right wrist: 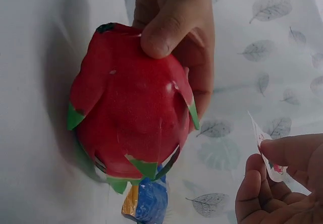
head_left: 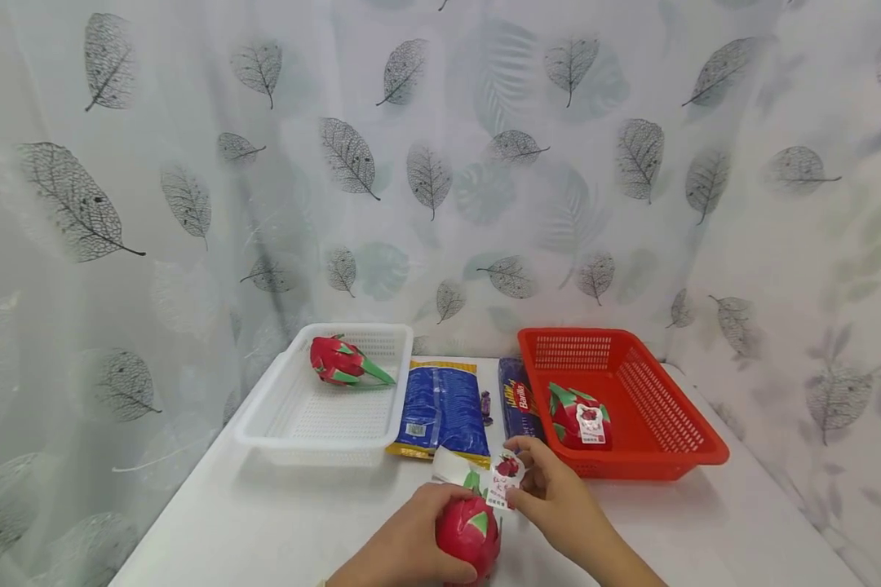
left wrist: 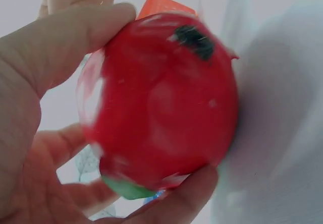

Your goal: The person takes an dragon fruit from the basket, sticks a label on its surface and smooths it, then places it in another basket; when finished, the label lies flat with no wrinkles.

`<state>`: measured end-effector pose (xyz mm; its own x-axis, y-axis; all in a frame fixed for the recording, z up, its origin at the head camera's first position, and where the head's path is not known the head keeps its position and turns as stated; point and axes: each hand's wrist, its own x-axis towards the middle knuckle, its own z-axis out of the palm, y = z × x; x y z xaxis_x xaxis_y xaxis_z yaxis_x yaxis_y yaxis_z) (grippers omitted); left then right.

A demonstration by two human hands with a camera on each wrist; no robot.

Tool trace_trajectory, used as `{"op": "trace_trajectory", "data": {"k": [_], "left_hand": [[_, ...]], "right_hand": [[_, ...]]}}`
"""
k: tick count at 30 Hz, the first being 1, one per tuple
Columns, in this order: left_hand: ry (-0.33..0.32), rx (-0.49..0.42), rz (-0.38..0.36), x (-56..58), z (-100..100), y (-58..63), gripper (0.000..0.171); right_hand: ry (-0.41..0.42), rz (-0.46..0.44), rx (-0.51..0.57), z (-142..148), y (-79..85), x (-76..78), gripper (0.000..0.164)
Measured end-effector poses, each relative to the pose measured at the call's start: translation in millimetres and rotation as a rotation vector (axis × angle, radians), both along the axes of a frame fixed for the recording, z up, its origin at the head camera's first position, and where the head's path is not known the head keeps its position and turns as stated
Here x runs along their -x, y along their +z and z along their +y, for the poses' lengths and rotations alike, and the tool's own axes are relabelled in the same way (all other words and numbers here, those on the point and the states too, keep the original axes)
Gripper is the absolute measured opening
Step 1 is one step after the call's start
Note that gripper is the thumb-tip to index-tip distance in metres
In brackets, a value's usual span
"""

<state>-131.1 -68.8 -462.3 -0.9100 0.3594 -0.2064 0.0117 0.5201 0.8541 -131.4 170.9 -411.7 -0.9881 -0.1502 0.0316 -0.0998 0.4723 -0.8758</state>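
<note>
My left hand (head_left: 418, 538) grips a red dragon fruit (head_left: 468, 534) with green-tipped scales, low in the middle of the head view. In the left wrist view its fingers and thumb curl round the fruit (left wrist: 161, 103), whose dark end spot faces the camera. Just right of it, my right hand (head_left: 554, 497) pinches a white sticker (head_left: 505, 481) with a dragon fruit picture and red print. The right wrist view shows this sticker (right wrist: 270, 156) edge-on between thumb and fingers, apart from the fruit. Behind the fruit lies a white paper piece (head_left: 451, 466), partly hidden.
A white basket (head_left: 264, 416) at left holds another dragon fruit (head_left: 338, 360). In the red basket (head_left: 661, 469) at right lies a dragon fruit with a similar sticker (head_left: 591, 425). Between them are a blue and yellow packet (head_left: 444, 408), a blue Barilla box (head_left: 520, 399) and a small purple wrapped item (head_left: 486, 406).
</note>
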Motion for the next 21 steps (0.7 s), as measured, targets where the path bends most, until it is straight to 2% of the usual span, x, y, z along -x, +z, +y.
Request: {"op": "trace_trajectory", "data": {"k": [5,9,15,21], "left_hand": [[0.079,0.084,0.111,3.5,2.2,-1.2,0.083],[0.1,0.115,0.153,5.5,4.1,-2.3,0.085],[0.103,0.099,0.141,5.6,3.0,-0.8,0.084],[0.16,-0.016,0.107,3.2,-1.1,-0.5,0.087]], "right_hand": [[0.019,0.0,0.007,0.0,1.3,-1.6,0.058],[0.008,0.008,0.0,0.2,2.6,-1.0,0.058],[-0.049,0.007,0.003,3.6,5.4,0.3,0.057],[-0.073,-0.007,0.034,8.2,8.2,-1.3,0.056]]}}
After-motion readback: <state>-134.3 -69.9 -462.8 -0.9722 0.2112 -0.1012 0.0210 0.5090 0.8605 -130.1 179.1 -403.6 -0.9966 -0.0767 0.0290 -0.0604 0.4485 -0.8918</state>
